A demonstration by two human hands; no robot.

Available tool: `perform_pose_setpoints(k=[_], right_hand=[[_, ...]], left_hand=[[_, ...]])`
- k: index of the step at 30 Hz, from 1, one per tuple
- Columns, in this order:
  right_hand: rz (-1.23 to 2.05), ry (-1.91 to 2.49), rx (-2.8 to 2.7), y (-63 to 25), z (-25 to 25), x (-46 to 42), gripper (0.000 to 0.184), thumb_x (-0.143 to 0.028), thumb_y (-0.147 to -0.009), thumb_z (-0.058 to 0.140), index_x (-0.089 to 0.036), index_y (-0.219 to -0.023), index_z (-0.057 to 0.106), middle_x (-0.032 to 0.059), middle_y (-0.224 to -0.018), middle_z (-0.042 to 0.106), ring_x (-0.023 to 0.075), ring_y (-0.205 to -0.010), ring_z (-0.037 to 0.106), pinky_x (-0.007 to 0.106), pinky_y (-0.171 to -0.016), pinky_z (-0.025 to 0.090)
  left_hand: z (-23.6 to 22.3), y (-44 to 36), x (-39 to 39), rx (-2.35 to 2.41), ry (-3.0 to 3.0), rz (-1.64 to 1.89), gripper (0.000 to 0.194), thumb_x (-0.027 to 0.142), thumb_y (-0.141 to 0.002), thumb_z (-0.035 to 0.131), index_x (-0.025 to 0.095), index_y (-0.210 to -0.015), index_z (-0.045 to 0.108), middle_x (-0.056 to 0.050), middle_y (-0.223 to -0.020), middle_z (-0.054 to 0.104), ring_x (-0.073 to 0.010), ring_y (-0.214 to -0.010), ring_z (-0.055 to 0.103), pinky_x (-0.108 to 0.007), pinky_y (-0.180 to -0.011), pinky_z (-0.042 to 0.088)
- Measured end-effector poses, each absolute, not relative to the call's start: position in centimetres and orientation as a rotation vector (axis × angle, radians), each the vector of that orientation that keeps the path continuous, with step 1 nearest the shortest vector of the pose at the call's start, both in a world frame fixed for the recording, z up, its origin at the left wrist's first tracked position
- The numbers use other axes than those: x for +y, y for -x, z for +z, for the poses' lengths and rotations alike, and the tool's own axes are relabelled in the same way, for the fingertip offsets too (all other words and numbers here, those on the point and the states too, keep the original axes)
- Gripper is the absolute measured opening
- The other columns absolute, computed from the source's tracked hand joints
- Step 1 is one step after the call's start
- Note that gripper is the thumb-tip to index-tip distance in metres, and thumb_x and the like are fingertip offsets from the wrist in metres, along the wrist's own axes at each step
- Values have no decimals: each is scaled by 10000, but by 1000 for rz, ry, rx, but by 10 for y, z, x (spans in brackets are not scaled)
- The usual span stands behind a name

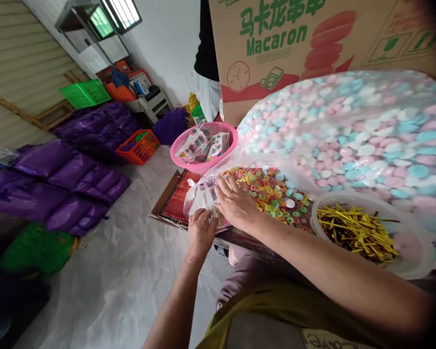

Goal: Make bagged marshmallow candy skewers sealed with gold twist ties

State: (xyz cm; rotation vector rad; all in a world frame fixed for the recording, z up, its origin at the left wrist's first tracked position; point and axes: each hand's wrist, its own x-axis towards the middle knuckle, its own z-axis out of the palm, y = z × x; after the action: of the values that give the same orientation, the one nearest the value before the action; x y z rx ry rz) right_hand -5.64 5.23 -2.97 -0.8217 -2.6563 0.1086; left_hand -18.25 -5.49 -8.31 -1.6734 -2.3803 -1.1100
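Observation:
In the head view, my left hand (201,231) is closed with its fingers curled at the near edge of a stack of clear plastic bags (200,199). My right hand (237,202) lies over the right side of the same bags, fingers stretched out and palm down. Just right of it are many colourful ring-shaped candies (276,191) in clear plastic. A red patterned sheet (179,196) shows beneath the bags, beside a cardboard edge. What lies under my right palm is hidden.
A pink basket (174,154) holds small filled packets. To the right are a tub (417,257) of gold twist ties (356,232) and a large bag of pastel candies (363,140). Behind stands a Macaron carton (269,63), with a person (208,53) beside it. Purple bundles (69,179) lie left.

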Motion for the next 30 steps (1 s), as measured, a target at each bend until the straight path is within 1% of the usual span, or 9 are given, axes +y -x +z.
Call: perform_pose_setpoints(k=[2, 4, 8, 12, 15, 17, 20, 25, 30], right_hand=[[90, 839, -2698, 86, -45, 67, 349, -248, -880, 504, -128, -1195, 596, 138, -1482, 350, 397, -1341, 258, 646, -1030, 223], [79, 821, -2724, 96, -54, 77, 258, -192, -872, 487, -152, -1047, 673, 104, -1431, 437, 389, -1334, 277, 665, -1041, 173], [37, 788, -2735, 67, -41, 78, 251, -154, -872, 460, -196, -818, 702, 28, -1386, 498, 346, -1320, 304, 629, -1053, 178], [-128, 573, -2676, 16, -16, 66, 246, -117, -877, 451, -194, -863, 684, 43, -1405, 472, 287, -1315, 303, 565, -1097, 145], [-146, 585, -2633, -3, -10, 56, 186, -160, -877, 497, -188, -866, 681, 81, -1302, 557, 295, -1224, 392, 551, -1057, 243], [-99, 670, -2586, -6, -11, 49, 170, -210, -884, 513, -178, -927, 674, 105, -1254, 579, 291, -1174, 427, 527, -1033, 295], [-39, 699, -2514, -12, -12, 36, 156, -206, -881, 515, -168, -922, 661, 109, -1250, 573, 289, -1185, 416, 524, -1043, 292], [102, 684, -2409, -41, -15, 22, 146, -135, -840, 529, -159, -882, 666, 124, -1226, 569, 299, -1162, 415, 533, -1000, 338], [164, 704, -2345, -50, -19, 17, 166, -125, -837, 519, -145, -903, 670, 137, -1209, 571, 311, -1145, 426, 539, -968, 380]], left_hand=[[-89, 182, -52, -2330, 1671, -1107, 161, 261, -769, 651, 203, -913, 695, -153, -1036, 653, -319, -959, 617, -501, -837, 491], [-93, 182, -51, -2279, 1674, -1116, 154, 252, -760, 667, 210, -905, 694, -154, -1032, 650, -328, -960, 618, -511, -816, 496], [-79, 180, -59, -2187, 1608, -1213, 168, 252, -800, 633, 207, -959, 664, -122, -1011, 649, -269, -942, 629, -436, -792, 520], [-32, 179, -62, -1911, 1532, -1273, 265, 215, -835, 602, 196, -1099, 606, -111, -1144, 612, -228, -1049, 577, -408, -895, 469], [-13, 187, -35, -2027, 1990, -987, 199, 219, -858, 562, 220, -1032, 658, -64, -1040, 672, -197, -982, 601, -372, -916, 453], [-20, 195, -7, -2239, 2090, -786, 172, 222, -809, 619, 219, -965, 691, -65, -1078, 678, -222, -1019, 595, -388, -947, 436], [-46, 208, 24, -2356, 1989, -742, 225, 272, -743, 700, 187, -951, 712, -115, -1129, 668, -287, -1074, 576, -455, -959, 414], [-71, 221, 31, -2479, 1901, -818, 170, 281, -838, 589, 219, -880, 741, -68, -899, 738, -211, -901, 656, -364, -880, 460], [-61, 221, 34, -2514, 1942, -956, 265, 344, -709, 729, 230, -948, 730, -52, -924, 744, -238, -898, 652, -351, -831, 474]])
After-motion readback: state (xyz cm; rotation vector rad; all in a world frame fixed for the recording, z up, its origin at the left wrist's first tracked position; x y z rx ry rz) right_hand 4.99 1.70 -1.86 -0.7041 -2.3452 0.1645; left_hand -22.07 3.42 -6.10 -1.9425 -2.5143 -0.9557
